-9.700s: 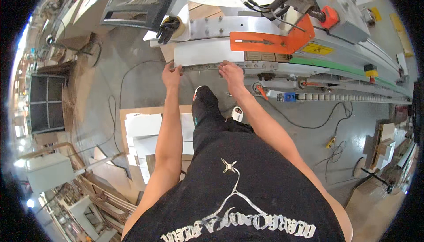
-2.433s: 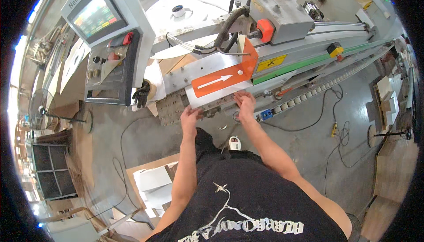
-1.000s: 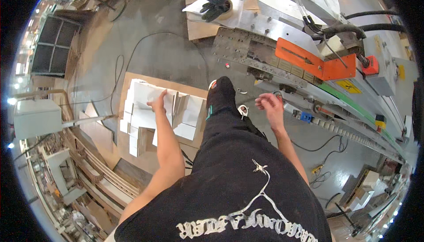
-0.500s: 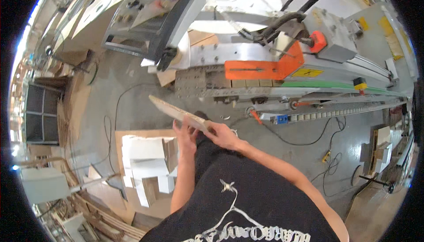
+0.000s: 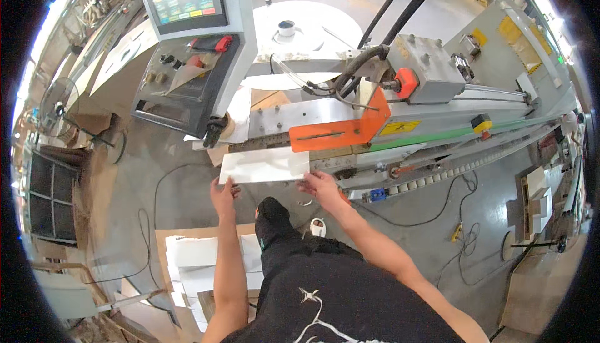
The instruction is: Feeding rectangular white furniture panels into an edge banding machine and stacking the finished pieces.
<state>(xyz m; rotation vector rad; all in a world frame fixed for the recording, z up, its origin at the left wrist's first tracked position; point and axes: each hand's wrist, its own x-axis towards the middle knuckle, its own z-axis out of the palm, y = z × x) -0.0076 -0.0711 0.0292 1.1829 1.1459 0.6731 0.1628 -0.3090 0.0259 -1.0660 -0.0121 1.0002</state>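
Left hand (image 5: 223,193) grips near-left corner of white panel (image 5: 265,165), fingers over its edge. Panel lies flat between both hands, on machine infeed under orange guard (image 5: 340,131). Right hand (image 5: 320,186) presses panel's near-right edge. Stack of white panels (image 5: 194,262) below left forearm.

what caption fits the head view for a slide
Both hands, left hand and right hand, hold a white panel flat at the orange guard of a machine.

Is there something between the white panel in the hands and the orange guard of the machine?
Nothing visible: the white panel, touched by the left hand and right hand, already lies against the orange guard.
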